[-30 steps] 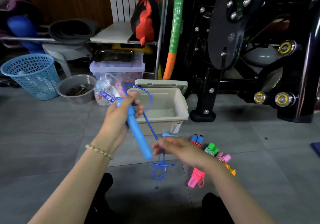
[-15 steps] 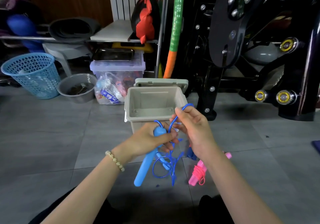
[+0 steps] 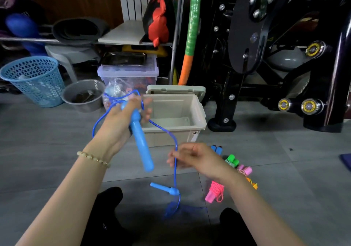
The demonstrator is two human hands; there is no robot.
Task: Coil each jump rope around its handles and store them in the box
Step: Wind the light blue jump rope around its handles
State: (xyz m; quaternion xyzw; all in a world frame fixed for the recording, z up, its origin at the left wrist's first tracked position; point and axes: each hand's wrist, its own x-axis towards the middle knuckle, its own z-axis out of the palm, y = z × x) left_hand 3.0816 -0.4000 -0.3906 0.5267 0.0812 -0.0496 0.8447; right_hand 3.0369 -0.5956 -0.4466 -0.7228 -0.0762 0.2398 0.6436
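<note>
A: What changed in the last half second?
B: The hands parted. The left hand (image 3: 121, 120) rose toward 11 o'clock, fingers wrapped round the blue jump rope handle (image 3: 141, 145). The right hand (image 3: 193, 158) dropped back, pinching the blue cord (image 3: 175, 175) for another turn.
A: So it's unfinished?
B: Likely. The second handle (image 3: 163, 188) lies on the floor at 6 o'clock, and the beige box (image 3: 171, 138) at 12 is empty.
A: Held handle's axis?
B: 11 to 5 o'clock, free end toward 5.

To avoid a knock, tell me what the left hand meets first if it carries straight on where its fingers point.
Probably the open beige box: the left hand, gripping the blue handle, points toward its near left rim. The hand looks raised, so it might pass over; depth is unclear.
</note>
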